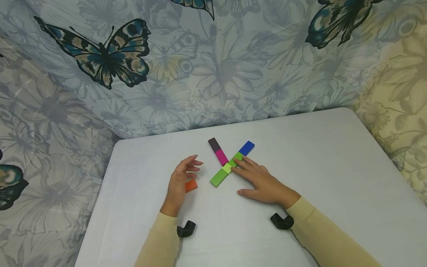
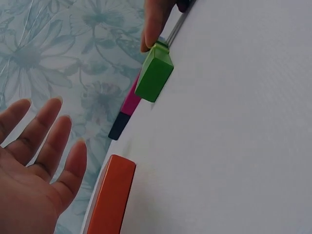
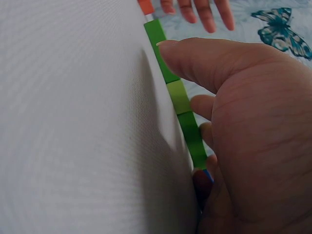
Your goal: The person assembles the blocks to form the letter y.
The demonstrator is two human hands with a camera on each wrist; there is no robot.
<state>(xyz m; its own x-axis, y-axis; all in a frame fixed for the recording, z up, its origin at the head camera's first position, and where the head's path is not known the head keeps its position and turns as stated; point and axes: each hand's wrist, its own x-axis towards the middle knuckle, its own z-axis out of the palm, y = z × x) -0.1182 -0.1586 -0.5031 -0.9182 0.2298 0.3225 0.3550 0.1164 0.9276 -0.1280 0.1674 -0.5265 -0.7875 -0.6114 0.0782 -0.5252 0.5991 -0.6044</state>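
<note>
Colored blocks lie on the white table in two lines. One diagonal line runs from a green block (image 1: 218, 178) through a light green block (image 1: 227, 168) and another green block (image 1: 232, 162) to a blue block (image 1: 247, 148). A magenta block (image 1: 221, 157) and a dark block (image 1: 214, 144) form the other, which meets the first near its middle. My right hand (image 1: 267, 184) has its fingers spread, fingertips at the green and light green blocks. My left hand (image 1: 178, 183) is held with fingers loosely extended beside an orange block (image 2: 111, 197), which it partly hides in the head view.
The white table (image 1: 320, 159) has rounded back corners and stands against a wall (image 1: 227, 74) covered in butterflies and flowers. A black wrist piece (image 1: 186, 229) shows at the left sleeve, and another black piece (image 1: 282, 221) at the right.
</note>
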